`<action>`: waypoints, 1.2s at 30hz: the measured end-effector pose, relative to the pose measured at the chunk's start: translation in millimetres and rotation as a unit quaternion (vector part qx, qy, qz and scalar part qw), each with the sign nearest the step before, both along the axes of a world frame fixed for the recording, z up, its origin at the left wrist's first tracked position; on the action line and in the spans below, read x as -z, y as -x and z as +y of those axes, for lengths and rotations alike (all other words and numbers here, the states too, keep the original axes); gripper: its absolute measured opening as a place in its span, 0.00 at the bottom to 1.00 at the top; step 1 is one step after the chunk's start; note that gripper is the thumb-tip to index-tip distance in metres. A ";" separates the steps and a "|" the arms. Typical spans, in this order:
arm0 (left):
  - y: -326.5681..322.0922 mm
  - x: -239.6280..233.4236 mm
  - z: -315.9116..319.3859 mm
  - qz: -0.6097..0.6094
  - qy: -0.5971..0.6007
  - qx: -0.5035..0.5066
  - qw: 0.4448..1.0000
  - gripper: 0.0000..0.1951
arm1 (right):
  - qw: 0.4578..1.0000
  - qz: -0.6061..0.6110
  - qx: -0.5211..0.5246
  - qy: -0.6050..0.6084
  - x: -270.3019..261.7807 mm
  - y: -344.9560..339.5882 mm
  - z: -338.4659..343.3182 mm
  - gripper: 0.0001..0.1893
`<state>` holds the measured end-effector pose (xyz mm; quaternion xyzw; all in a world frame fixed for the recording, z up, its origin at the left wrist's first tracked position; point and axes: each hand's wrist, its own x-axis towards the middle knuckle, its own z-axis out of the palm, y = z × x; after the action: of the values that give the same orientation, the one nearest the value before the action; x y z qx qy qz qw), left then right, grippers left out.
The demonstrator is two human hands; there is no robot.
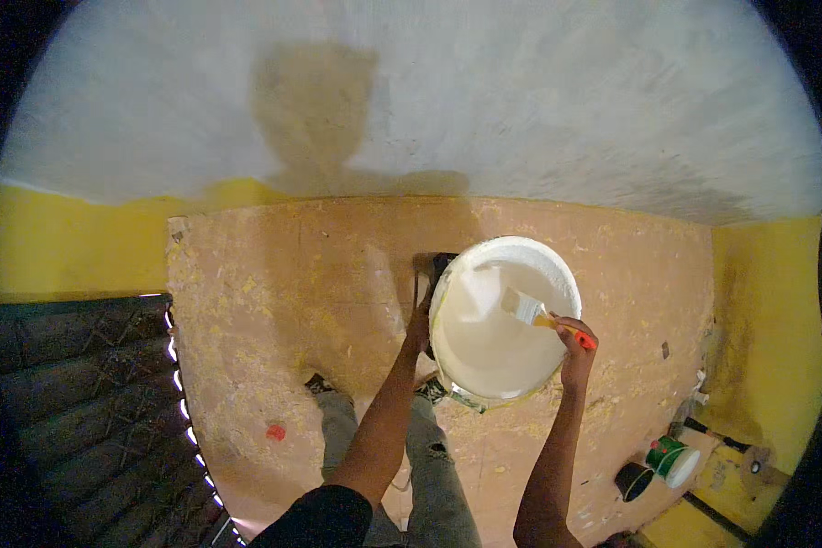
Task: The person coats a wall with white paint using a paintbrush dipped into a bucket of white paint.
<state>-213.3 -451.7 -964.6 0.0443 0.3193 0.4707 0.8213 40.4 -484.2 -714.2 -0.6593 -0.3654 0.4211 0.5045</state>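
Observation:
My right hand [575, 342] grips a flat paintbrush [529, 309] by its yellow and red handle. The brush's pale bristles are over the off-white paint [496, 342] in a large white bucket [555, 264]; whether they touch the paint is unclear. My left hand [420, 332] is at the bucket's left side, its fingers partly hidden. Beside that hand, a dark object [444, 262] shows partly from behind the bucket. Ahead, the wall [520, 103] has a streaky whitish coat and bears a person's shadow.
Yellow paint flecks mark the worn floor [246, 329], where a red spot [275, 432] shows. A green bucket [668, 459] and a black bucket [633, 481] stand at the lower right. Yellow walls [75, 240] flank both sides. A dark ribbed shutter [89, 397] is at the left.

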 end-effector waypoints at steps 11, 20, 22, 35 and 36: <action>30.9 -29.6 -7.2 0.256 0.018 -0.043 0.966 0.21 | 0.998 0.040 -0.036 0.018 -18.8 10.3 6.6 0.08; 48.4 -109.9 -65.1 0.369 0.011 -0.103 0.923 0.20 | 0.989 0.117 -0.080 0.045 -61.7 4.6 13.9 0.09; 44.7 -131.3 -33.8 0.400 0.005 -0.115 0.909 0.20 | 0.983 0.148 -0.098 0.047 -70.8 8.4 14.0 0.08; 47.7 -273.7 -17.2 0.536 -0.015 -0.187 0.823 0.19 | 0.968 0.214 -0.129 0.036 -156.3 -6.8 25.3 0.09; 45.9 -280.9 -15.5 0.545 -0.016 -0.194 0.816 0.19 | 0.966 0.221 -0.132 0.033 -159.9 -6.4 26.1 0.10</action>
<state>-259.2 -467.2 -683.6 0.2435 0.7090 0.5244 0.4038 46.7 -458.2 -554.3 -0.5115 -0.3146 0.6312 0.4909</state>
